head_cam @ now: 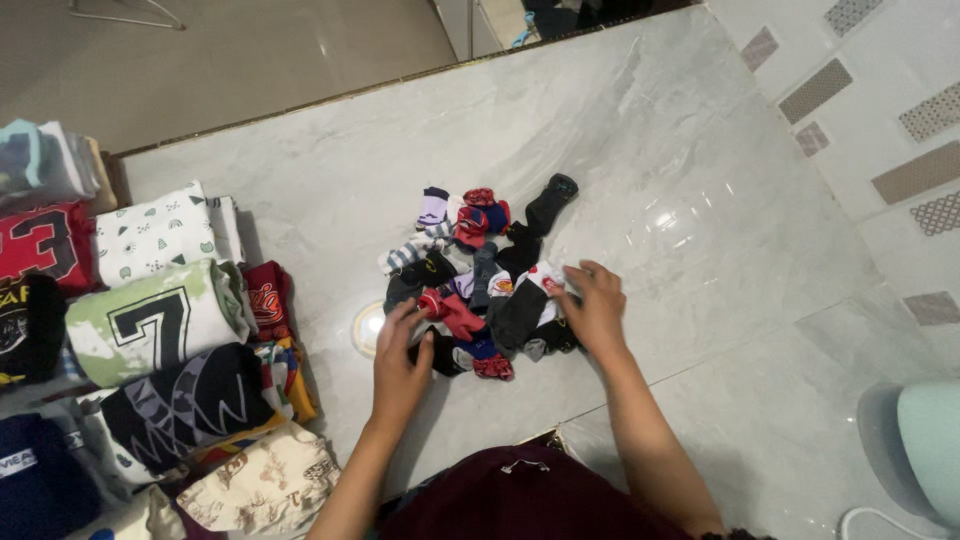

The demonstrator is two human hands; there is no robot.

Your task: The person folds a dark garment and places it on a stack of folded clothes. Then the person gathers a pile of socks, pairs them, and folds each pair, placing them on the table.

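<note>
Between a person's two hands on the grey marble floor [700, 180], a heap of small socks [480, 275] gets sorted, left hand [400, 365] fingers pinching a red sock [450, 312], right hand [595, 310] fingers curled on the pile's edge, rolled shirts [160, 320] stacked left.

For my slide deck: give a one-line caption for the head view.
Both hands, left hand and right hand, reach into a pile of small socks on a marble floor, beside rolled shirts.

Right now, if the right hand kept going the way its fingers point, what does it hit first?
The right hand points up and left into the sock pile. Its fingertips already sit on a white sock with red print, so that comes first, then probably the black sock beyond, though depth is unclear.
</note>
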